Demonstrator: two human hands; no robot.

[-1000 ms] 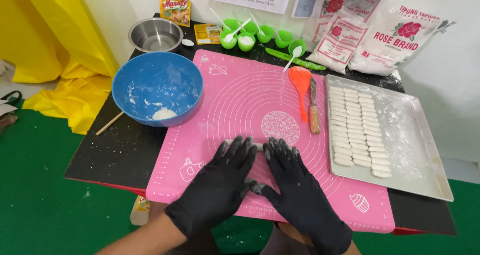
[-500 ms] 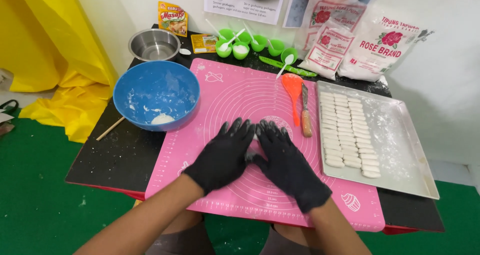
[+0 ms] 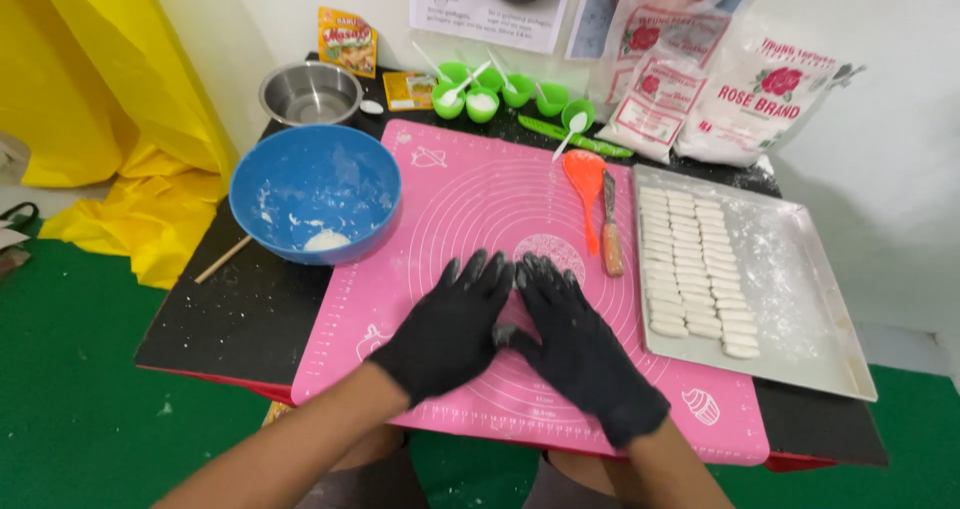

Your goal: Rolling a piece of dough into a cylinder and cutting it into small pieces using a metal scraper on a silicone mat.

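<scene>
Black table (image 3: pixel 250 314) against a white wall, green floor below, yellow sheet (image 3: pixel 120 119) hanging and pooling far out to the left of the hands.

Left of the hands and further from the person: blue bowl (image 3: pixel 315 194) with white residue on its inner wall and a small lump of dough at the bottom; a wooden stick (image 3: pixel 222 260) pokes out from under its near left edge. Beyond the bowl, a steel bowl (image 3: pixel 310 93).

Under the hands: pink mat (image 3: pixel 450 209) printed with circles.

Left hand (image 3: pixel 450 324), black glove, lies flat, palm down, fingers together and stretched forward. Right hand (image 3: pixel 575 344), black glove, lies flat just beside it, thumbs touching. Both press on the mat near its printed centre; neither grips anything. Whatever lies beneath the palms is hidden.

Beyond the fingertips, at the wall: green cups (image 3: pixel 500 94) in a row, some holding white powder and white spoons.

Ahead and right of the right hand: orange spoon (image 3: pixel 585 184) and a wooden-handled knife (image 3: pixel 609 231), side by side on the mat.

Right of the right hand: metal tray (image 3: pixel 800 299), dusted with flour, holding white dough pieces (image 3: pixel 695 264) in neat columns along its left half. Beyond the tray: flour bags (image 3: pixel 720 99) leaning on the wall.
</scene>
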